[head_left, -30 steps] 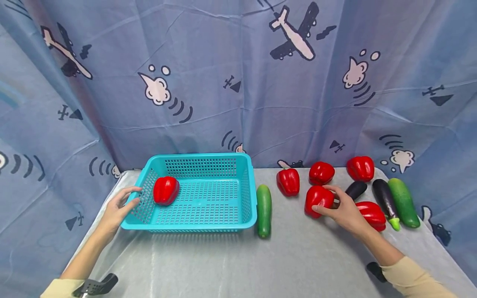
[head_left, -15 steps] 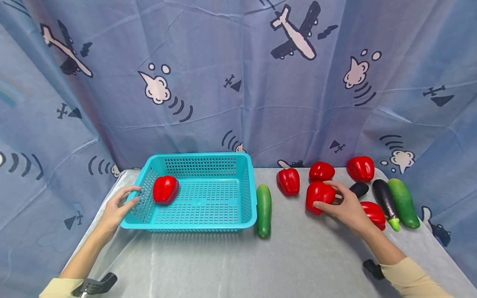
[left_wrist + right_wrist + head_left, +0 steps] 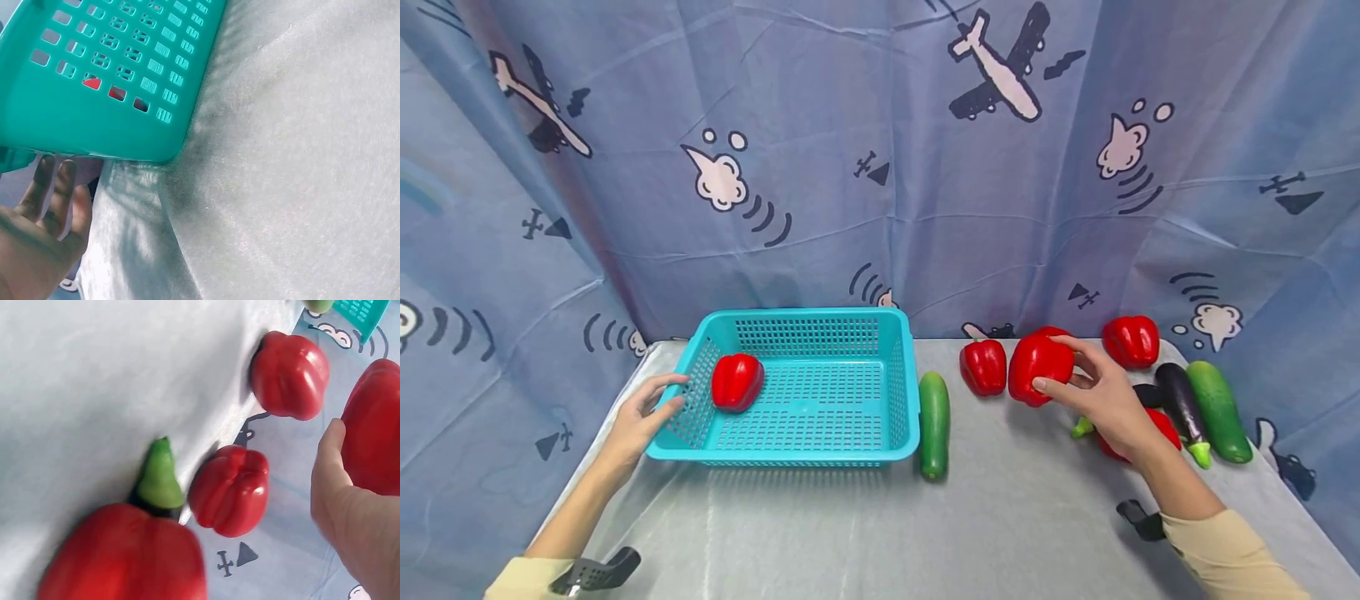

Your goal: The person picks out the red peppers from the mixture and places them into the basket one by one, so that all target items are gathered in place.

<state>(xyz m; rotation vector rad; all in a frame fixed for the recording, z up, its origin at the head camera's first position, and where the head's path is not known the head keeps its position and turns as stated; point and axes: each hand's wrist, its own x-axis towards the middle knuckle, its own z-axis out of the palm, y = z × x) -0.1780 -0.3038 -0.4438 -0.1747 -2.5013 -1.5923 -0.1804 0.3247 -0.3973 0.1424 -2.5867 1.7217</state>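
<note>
My right hand (image 3: 1108, 396) grips a red bell pepper (image 3: 1033, 371) between thumb and fingers. In the right wrist view this pepper (image 3: 378, 434) appears raised against the curtain, apart from the other peppers. Another red bell pepper behind it is mostly covered in the head view. At the left end of the turquoise basket (image 3: 805, 456), my left hand (image 3: 636, 425) has its fingers extended, fingertips right at the rim. The left wrist view shows these fingers (image 3: 64, 181) just under the basket's edge. A red bell pepper (image 3: 737, 383) lies inside the basket, toward its left.
A cucumber (image 3: 934, 425) lies beside the basket's right end. Red bell peppers (image 3: 982, 367) stand along the table's back edge. Eggplants (image 3: 1180, 404), a larger cucumber (image 3: 1219, 414) and a bell pepper (image 3: 1165, 427) partly behind my right wrist lie at right. A patterned curtain (image 3: 820, 167) hangs behind.
My right hand has lifted the red bell pepper and moved it up and back, overlapping the pepper behind. A green stem end now shows below the hand. The left hand has stayed by the basket.
</note>
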